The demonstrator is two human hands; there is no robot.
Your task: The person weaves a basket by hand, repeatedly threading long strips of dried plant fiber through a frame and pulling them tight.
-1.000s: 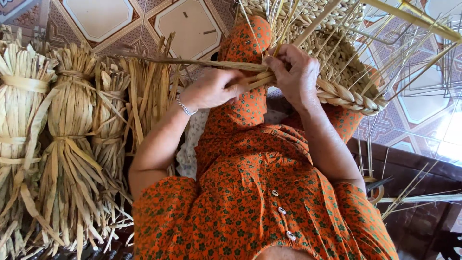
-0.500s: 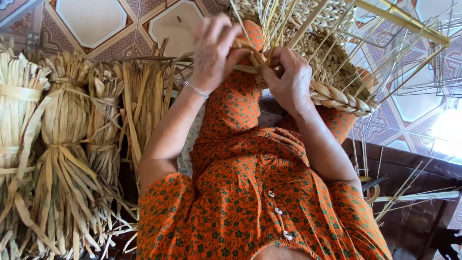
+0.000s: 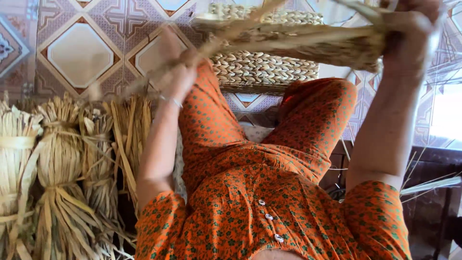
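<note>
In the head view, a bundle of dried straw strands (image 3: 308, 45) is being held stretched above the lap; its right end is being clasped in the right hand (image 3: 409, 29), while the blurred left hand (image 3: 175, 77) is apparently being closed on its thin end. A woven basket (image 3: 264, 72) is lying beneath, and tied straw sheaves (image 3: 62, 163) are being kept alongside on the tiled floor (image 3: 79, 53).

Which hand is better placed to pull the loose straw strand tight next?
Probably the left hand: it grips the strand's free end, while the right hand clamps the straw bundle.
</note>
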